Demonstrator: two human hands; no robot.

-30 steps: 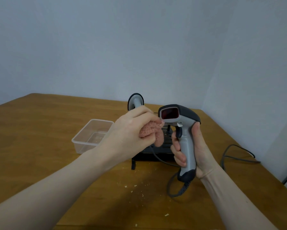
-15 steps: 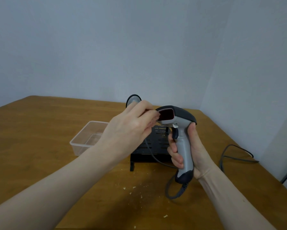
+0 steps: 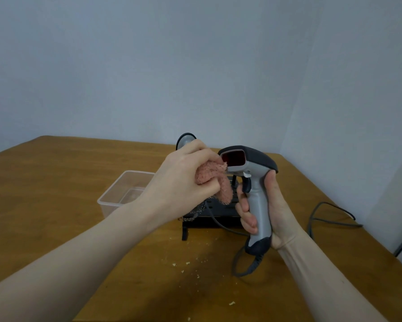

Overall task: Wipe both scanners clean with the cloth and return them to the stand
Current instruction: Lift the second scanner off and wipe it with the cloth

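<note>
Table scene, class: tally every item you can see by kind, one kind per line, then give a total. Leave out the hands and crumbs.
Scanners: 2 (held scanner, second scanner behind the left hand)
Cloths: 1 (pink cloth)
Stands: 1 (black stand)
Plastic containers: 1 (clear container)
Total: 5

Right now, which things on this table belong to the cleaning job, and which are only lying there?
Part of the job:
- grey scanner, held in the right hand
- pink cloth, gripped in the left hand
- second scanner, mostly hidden behind the left hand
- black stand

Only lying there:
- clear plastic box
- crumbs
- loose cable
</note>
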